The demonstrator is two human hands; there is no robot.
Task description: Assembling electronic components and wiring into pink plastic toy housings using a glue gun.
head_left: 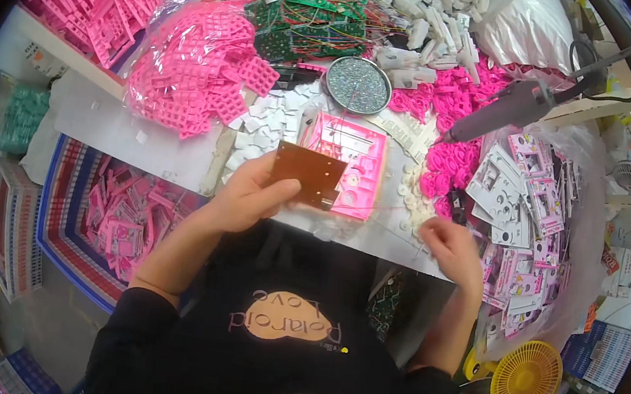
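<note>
My left hand holds a brown circuit board by its lower left edge, tilted above a pink plastic housing that lies on the white bench. Thin wires run from the board toward my right hand, which is closed near the bench's front edge beside small white round parts; what it pinches is too small to tell.
A bag of pink plastic frames, green circuit boards, a round tin of small screws, white plastic pieces, pink parts, and a hanging electric screwdriver crowd the bench. A bag of printed cards sits right; a yellow fan stands below.
</note>
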